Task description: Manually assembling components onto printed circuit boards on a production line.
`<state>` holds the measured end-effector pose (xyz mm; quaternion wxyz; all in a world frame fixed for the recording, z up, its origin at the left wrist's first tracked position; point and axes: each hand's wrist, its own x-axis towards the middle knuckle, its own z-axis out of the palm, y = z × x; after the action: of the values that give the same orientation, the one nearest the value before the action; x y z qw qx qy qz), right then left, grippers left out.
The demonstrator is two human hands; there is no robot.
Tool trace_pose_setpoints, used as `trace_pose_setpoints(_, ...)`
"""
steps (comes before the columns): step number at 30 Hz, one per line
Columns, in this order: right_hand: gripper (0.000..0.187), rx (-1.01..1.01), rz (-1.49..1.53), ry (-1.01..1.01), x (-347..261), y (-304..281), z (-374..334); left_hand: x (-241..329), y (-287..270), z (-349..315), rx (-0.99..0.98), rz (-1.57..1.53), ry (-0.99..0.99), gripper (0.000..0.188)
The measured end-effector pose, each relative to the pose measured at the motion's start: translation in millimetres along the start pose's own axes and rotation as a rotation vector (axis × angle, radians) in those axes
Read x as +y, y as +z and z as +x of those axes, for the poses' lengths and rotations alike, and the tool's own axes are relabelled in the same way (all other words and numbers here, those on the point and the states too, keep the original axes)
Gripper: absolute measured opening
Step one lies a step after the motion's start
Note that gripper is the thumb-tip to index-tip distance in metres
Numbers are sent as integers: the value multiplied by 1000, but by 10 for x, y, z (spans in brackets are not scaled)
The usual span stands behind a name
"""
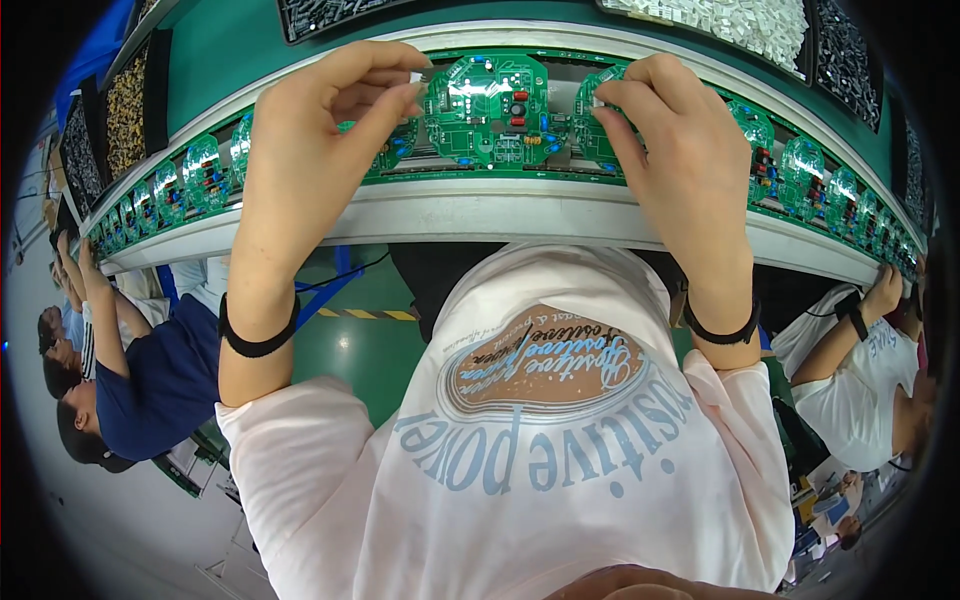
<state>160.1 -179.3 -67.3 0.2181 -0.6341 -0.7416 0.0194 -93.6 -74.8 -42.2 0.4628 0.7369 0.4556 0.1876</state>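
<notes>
Both hands were up at the conveyor rail. Left hand (325, 115) pinched a small pale component (428, 74) between thumb and forefinger, at the upper left edge of the round green circuit board (487, 110). Right hand (680, 150) had fingers curled, tips pressed on the next green board (590, 125) to the right; whether it gripped anything small could not be told. Black wristbands (258, 340) on both wrists.

Bins above the line: a tray of white parts (745, 25) upper right, a dark tray (850, 60) beside it, another dark tray (320, 12) upper centre, a tray of brownish parts (125, 115) at far left. No readable signs noted.

Surface: a long pale grey rail (480, 210) carrying a row of green boards (190, 175), bowed by the lens, running left to right; green backing behind it. Green floor with a yellow-black striped line (370, 314) below. Seated people on both sides, one in a dark blue shirt (150, 385) left, one in a white shirt (860, 400) right.

Centre board lay flat, face up, roughly round, with no clear long axis; its red and blue parts sat right of centre
</notes>
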Motion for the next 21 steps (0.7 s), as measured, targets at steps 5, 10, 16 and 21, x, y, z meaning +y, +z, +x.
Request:
trace_pose_setpoints(5,12,-42,-12,-52,37,15,-23,-28,40,-69,25,127,25,17)
trace_pose_setpoints(10,13,23,-5,-50,12,53,-47,-66,76,-49,61,454,275,16)
trace_pose_setpoints(16,16,77,75,-10,43,-2,-97,-98,216,-42,101,603,364,11)
trace_pose_setpoints(21,20,79,127,24,224,-254,-196,-115,228,-64,84,601,307,10)
